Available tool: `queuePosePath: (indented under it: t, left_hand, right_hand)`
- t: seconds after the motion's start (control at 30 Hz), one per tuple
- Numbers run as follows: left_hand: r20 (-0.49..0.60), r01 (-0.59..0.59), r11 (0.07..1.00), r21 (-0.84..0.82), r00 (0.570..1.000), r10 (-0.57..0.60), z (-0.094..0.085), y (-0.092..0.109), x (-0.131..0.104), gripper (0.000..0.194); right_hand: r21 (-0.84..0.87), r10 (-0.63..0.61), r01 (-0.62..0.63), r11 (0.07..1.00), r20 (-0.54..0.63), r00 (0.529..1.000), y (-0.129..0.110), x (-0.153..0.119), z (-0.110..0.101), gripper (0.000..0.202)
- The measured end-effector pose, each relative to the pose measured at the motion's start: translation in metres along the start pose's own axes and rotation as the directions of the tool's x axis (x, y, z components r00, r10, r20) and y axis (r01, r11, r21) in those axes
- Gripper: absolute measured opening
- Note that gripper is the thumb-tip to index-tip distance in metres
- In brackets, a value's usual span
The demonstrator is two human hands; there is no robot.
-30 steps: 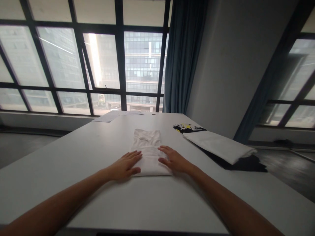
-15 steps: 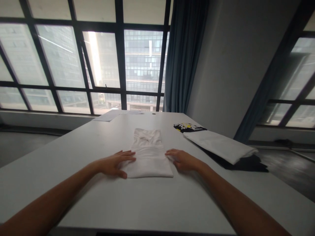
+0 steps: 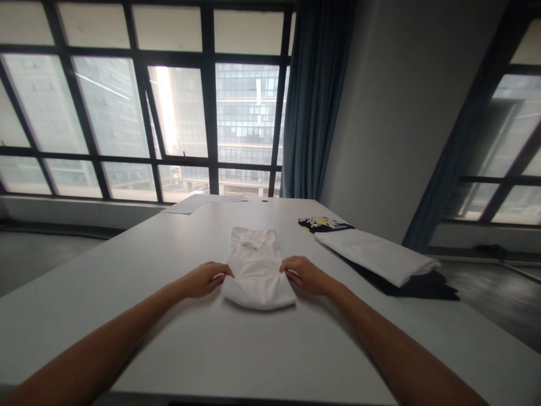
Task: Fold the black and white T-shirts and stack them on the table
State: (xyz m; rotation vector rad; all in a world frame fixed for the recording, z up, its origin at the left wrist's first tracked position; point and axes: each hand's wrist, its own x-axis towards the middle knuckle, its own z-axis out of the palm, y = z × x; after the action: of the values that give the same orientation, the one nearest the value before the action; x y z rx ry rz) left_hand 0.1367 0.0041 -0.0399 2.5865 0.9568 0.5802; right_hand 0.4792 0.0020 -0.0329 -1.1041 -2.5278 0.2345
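Note:
A folded white shirt (image 3: 256, 268) lies in the middle of the table, its collar end pointing away from me. My left hand (image 3: 208, 278) pinches the shirt's left edge between thumb and fingers. On the opposite side, my right hand (image 3: 305, 274) grips the right edge in the same way. Between the two hands the near part of the cloth bulges and its front edge is curved, slightly lifted off the surface. The fingertips are partly hidden by the cloth.
The white table (image 3: 253, 355) reaches toward the windows. To the right lies a folded white cloth (image 3: 378, 254) over a black one (image 3: 422, 285), with a black, yellow and white printed piece (image 3: 323, 224) behind. Paper sheets (image 3: 186, 205) rest at the far left. A blue curtain (image 3: 310, 113) hangs beyond.
Both hands have gone from lying beside the shirt to pinching its side edges. The near end of the shirt has bunched and lifted. My view has tilted slightly upward.

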Motion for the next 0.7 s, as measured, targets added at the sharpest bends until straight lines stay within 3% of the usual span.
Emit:
queuePosePath:
  t: [0.1, 0.2, 0.23, 0.3, 0.33, 0.4, 0.43, 0.47, 0.5, 0.57, 0.63, 0.7]
  left_hand:
    - [0.049, -0.002, 0.97, -0.245, 0.999, 0.015, -0.008, 0.012, -0.006, 0.043]
    - [0.007, 0.03, 0.843, -0.538, 0.999, -0.031, -0.009, 0.014, -0.003, 0.052]
    - [-0.025, 0.047, 0.794, -0.606, 0.997, -0.078, -0.009, 0.012, 0.001, 0.053]
    - [-0.115, 0.097, 0.717, -0.69, 0.964, -0.24, -0.008, 0.004, 0.01, 0.059]
    - [-0.155, 0.14, 0.69, -0.71, 0.925, -0.347, -0.007, -0.002, 0.015, 0.064]
    - [-0.213, 0.265, 0.674, -0.69, 0.815, -0.539, -0.002, -0.014, 0.02, 0.073]
    - [-0.248, 0.326, 0.699, -0.636, 0.772, -0.585, 0.002, -0.019, 0.022, 0.075]
    - [-0.29, 0.37, 0.749, -0.55, 0.757, -0.586, 0.006, -0.022, 0.022, 0.076]
    - [-0.333, 0.385, 0.814, -0.435, 0.771, -0.542, 0.012, -0.023, 0.022, 0.074]
    - [-0.367, 0.313, 0.935, -0.167, 0.86, -0.354, 0.024, -0.018, 0.021, 0.069]
    - [-0.285, 0.174, 0.984, 0.049, 0.946, -0.153, 0.036, -0.008, 0.021, 0.066]
    - [-0.142, 0.086, 0.984, 0.156, 0.988, -0.064, 0.046, 0.001, 0.021, 0.066]
  right_hand:
    - [0.198, -0.012, -0.02, 0.98, 0.162, 0.987, -0.01, -0.009, -0.022, 0.024]
    - [0.454, -0.057, -0.075, 0.888, 0.269, 0.961, -0.009, -0.008, -0.027, 0.033]
    - [0.511, -0.034, -0.091, 0.855, 0.23, 0.973, -0.005, -0.004, -0.024, 0.038]
    - [0.552, 0.115, -0.118, 0.825, 0.039, 0.993, 0.004, 0.006, -0.013, 0.047]
    - [0.545, 0.221, -0.154, 0.824, -0.059, 0.973, 0.009, 0.011, -0.006, 0.05]
    - [0.493, 0.423, -0.298, 0.818, -0.164, 0.891, 0.015, 0.019, 0.007, 0.054]
    - [0.439, 0.491, -0.378, 0.815, -0.175, 0.854, 0.016, 0.021, 0.013, 0.054]
    - [0.367, 0.526, -0.441, 0.819, -0.176, 0.832, 0.015, 0.023, 0.017, 0.054]
    - [0.282, 0.532, -0.476, 0.833, -0.178, 0.828, 0.012, 0.023, 0.02, 0.054]
    - [0.115, 0.468, -0.453, 0.884, -0.208, 0.859, 0.002, 0.023, 0.024, 0.054]
    - [0.0, 0.35, -0.358, 0.934, -0.208, 0.913, -0.01, 0.022, 0.028, 0.055]
    - [-0.066, 0.241, -0.25, 0.966, -0.123, 0.963, -0.02, 0.021, 0.032, 0.059]
